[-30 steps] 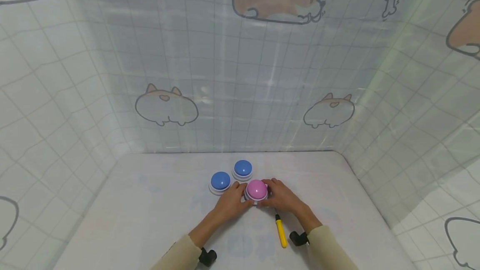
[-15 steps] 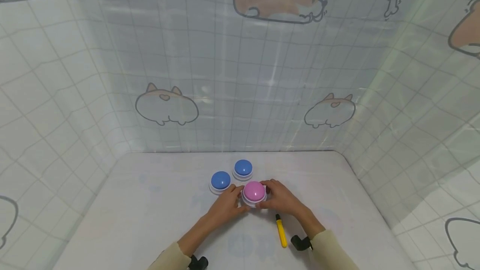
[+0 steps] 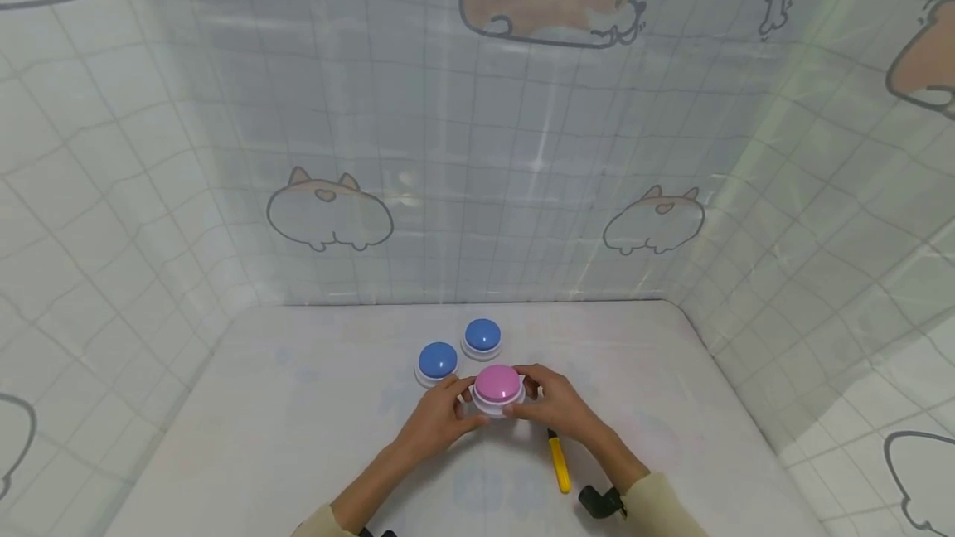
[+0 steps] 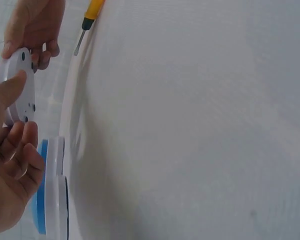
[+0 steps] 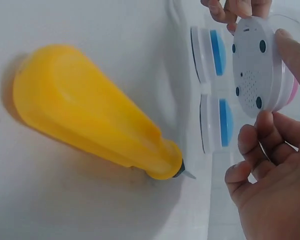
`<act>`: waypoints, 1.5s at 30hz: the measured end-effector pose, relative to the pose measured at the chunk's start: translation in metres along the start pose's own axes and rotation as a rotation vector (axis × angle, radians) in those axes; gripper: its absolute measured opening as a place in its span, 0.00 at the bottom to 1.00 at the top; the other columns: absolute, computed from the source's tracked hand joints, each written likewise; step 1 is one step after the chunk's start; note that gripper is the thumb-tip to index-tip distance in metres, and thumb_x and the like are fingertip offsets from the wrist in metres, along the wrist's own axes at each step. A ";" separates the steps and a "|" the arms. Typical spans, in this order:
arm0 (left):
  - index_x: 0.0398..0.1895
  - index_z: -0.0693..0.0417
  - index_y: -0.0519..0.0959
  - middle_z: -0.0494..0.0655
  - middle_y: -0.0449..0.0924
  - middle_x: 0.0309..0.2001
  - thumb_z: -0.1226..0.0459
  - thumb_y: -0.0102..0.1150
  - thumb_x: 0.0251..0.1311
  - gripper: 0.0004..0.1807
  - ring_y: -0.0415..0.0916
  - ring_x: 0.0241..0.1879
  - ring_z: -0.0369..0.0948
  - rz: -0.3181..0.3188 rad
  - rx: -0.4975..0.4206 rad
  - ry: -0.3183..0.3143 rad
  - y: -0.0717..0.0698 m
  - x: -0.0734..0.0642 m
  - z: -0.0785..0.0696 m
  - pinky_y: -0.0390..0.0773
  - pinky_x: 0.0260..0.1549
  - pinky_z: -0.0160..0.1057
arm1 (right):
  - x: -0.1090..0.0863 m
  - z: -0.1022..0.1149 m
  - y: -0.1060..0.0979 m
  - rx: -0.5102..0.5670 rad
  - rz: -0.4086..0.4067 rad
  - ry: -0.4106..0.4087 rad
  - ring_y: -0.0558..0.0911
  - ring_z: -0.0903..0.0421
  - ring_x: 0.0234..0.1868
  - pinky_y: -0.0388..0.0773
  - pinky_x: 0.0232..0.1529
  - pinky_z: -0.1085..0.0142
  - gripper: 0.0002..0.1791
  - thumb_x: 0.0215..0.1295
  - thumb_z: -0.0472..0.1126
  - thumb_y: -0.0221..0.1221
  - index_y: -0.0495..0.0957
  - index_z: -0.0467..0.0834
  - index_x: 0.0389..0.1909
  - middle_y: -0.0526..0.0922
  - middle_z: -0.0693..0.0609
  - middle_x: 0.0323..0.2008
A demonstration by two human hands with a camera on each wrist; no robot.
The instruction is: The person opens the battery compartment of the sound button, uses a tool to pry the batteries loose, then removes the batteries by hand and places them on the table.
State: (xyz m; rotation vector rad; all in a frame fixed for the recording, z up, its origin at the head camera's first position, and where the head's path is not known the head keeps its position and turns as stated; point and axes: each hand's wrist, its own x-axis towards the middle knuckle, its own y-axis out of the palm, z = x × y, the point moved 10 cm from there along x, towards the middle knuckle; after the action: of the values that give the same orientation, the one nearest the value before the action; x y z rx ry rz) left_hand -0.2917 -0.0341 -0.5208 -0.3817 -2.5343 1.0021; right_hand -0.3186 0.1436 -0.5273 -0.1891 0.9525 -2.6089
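Note:
A pink-domed push button (image 3: 498,386) with a white round base is held up off the table between both hands. My left hand (image 3: 436,417) grips its left rim, thumb on the base and fingertips at the edge. From the other side my right hand (image 3: 558,407) pinches the right rim between thumb and fingers. The button's underside (image 5: 255,70) shows small dark feet and a cluster of tiny holes. On the table stand two blue-domed push buttons, the nearer one (image 3: 438,361) just beyond my left hand and the farther one (image 3: 482,336) behind it.
A yellow-handled screwdriver (image 3: 559,462) lies on the white table (image 3: 313,404) below my right hand, its metal tip (image 4: 80,42) pointing away from me. Tiled-pattern sheeting with cartoon dogs (image 3: 477,147) encloses the table at the back and sides.
Both hands have brought the pink button toward me and slightly left, lifting and tilting it. The blue buttons and screwdriver have stayed in place.

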 end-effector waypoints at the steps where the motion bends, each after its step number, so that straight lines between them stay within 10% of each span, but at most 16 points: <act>1: 0.63 0.58 0.77 0.37 0.73 0.38 0.49 0.74 0.55 0.36 0.74 0.31 0.36 -0.008 -0.016 0.004 -0.001 0.000 0.000 0.73 0.30 0.29 | -0.001 0.001 0.000 0.016 0.001 -0.006 0.73 0.54 0.40 0.71 0.32 0.67 0.39 0.52 0.62 0.73 0.76 0.52 0.64 0.75 0.56 0.35; 20: 0.57 0.52 0.82 0.43 0.84 0.48 0.46 0.68 0.61 0.27 0.75 0.28 0.31 -0.073 -0.138 -0.058 -0.010 -0.008 0.011 0.77 0.27 0.31 | -0.006 0.003 -0.002 -0.014 0.024 -0.094 0.75 0.59 0.36 0.72 0.36 0.67 0.27 0.62 0.60 0.67 0.82 0.49 0.56 0.79 0.61 0.32; 29: 0.49 0.45 0.84 0.39 0.86 0.41 0.44 0.64 0.63 0.20 0.76 0.18 0.31 -0.103 -0.192 -0.119 -0.014 -0.009 0.016 0.75 0.18 0.34 | -0.005 -0.008 0.002 0.075 0.043 0.003 0.79 0.56 0.37 0.78 0.38 0.68 0.27 0.64 0.63 0.63 0.85 0.47 0.54 0.86 0.61 0.37; 45: 0.41 0.40 0.77 0.40 0.86 0.31 0.50 0.66 0.64 0.10 0.77 0.19 0.30 -0.150 -0.198 -0.084 -0.018 -0.012 0.018 0.76 0.22 0.32 | -0.009 0.003 0.004 0.090 0.055 -0.057 0.84 0.48 0.35 0.78 0.34 0.68 0.21 0.71 0.59 0.58 0.87 0.50 0.50 0.88 0.57 0.31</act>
State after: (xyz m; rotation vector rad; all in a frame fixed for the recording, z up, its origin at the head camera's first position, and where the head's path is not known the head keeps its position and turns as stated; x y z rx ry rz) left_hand -0.2912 -0.0621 -0.5228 -0.2033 -2.7014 0.7297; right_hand -0.3087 0.1426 -0.5277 -0.2094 0.8083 -2.5748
